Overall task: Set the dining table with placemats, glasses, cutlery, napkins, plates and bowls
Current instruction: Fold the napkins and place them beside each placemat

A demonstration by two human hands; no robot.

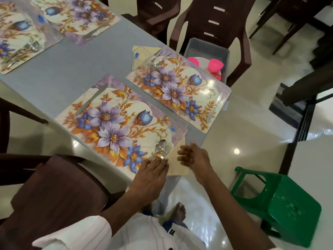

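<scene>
Your left hand (153, 175) lies flat with fingers spread, its fingertips pressing the handles of a spoon (158, 147) and fork (165, 152) that sit side by side on the near placemat (115, 123). At 3 o'clock of the cutlery, touching it, a folded beige napkin (177, 166) rests on the table's (63, 74) corner. Your right hand (191, 156) hovers over that napkin, fingers loosely curled, holding nothing. A knife (88, 101) lies at the mat's 10 o'clock end. At 1 o'clock a second placemat (180, 91) carries its own cutlery and knife. Beyond it, at 1 o'clock, a grey bin (207, 51) on a brown chair (216, 18) holds pink bowls (215, 64). A green stool (281, 204) stands at 4 o'clock.
</scene>
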